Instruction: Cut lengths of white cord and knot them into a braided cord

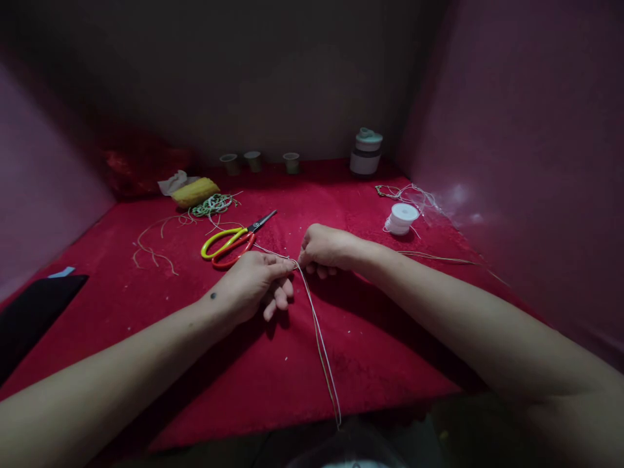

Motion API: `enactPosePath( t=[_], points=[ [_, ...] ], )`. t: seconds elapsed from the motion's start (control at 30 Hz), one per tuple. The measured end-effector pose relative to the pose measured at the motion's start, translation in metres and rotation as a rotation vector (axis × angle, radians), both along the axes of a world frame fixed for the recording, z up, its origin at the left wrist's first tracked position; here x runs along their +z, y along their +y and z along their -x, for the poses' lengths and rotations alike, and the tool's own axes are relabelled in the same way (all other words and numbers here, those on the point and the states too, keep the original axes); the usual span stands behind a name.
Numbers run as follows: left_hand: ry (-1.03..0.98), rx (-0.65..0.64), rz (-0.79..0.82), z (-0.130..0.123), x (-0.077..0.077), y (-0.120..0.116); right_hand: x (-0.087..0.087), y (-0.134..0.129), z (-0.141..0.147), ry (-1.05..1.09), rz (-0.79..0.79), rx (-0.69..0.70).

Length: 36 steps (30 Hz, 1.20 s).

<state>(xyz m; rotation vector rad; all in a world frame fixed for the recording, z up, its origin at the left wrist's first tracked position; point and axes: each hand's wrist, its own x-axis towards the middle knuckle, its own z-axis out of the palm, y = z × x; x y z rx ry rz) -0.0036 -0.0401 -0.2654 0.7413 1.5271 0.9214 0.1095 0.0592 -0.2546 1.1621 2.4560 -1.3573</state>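
Note:
Thin pale cords point(316, 325) run from between my fingertips down over the front edge of the table. My left hand point(266, 283) pinches the cords with thumb and forefinger, its other fingers loosely curled. Close beside it, my right hand point(322, 250) is closed at the same spot, its fingertips pressed together on the cords. A short length of cord also leads away to the upper left, toward the scissors. Scissors point(238, 240) with one yellow and one red handle lie just beyond my left hand. What exactly is between the fingertips is too small to make out.
Right of my right hand stands a white thread spool point(402, 219), with loose cords behind it. Knotted green-white cord point(213, 205) lies by a yellow roll point(195, 193). Small cups point(291, 162) and a lidded jar point(365, 153) line the back. Red cloth point(219, 396) covers the table.

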Motion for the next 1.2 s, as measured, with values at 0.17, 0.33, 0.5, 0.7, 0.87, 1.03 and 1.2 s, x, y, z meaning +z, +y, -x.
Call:
enactPosePath(
  t=[0.17, 0.33, 0.5, 0.7, 0.87, 1.03, 1.2],
  points=[
    [0.040, -0.017, 0.041, -0.002, 0.000, 0.005, 0.000, -0.002, -0.002, 0.022, 0.015, 0.002],
    [0.170, -0.084, 0.036, 0.005, 0.001, 0.005, -0.001, -0.002, -0.003, 0.073, 0.011, 0.011],
    [0.325, -0.092, -0.014, 0.008, 0.001, 0.007, -0.001, 0.001, -0.006, 0.081, -0.006, 0.033],
    [0.322, -0.057, -0.051, 0.006, 0.001, 0.007, 0.002, -0.001, -0.005, 0.043, -0.044, 0.024],
    [0.331, -0.060, -0.088, 0.008, -0.004, 0.006, 0.002, -0.001, -0.005, 0.012, -0.068, 0.000],
    [0.347, -0.053, -0.083, 0.007, -0.005, 0.005, 0.005, -0.003, -0.006, 0.004, -0.056, 0.015],
    [0.414, -0.044, -0.083, 0.004, -0.003, 0.007, 0.005, 0.000, -0.008, 0.027, -0.083, 0.051]
  ],
)
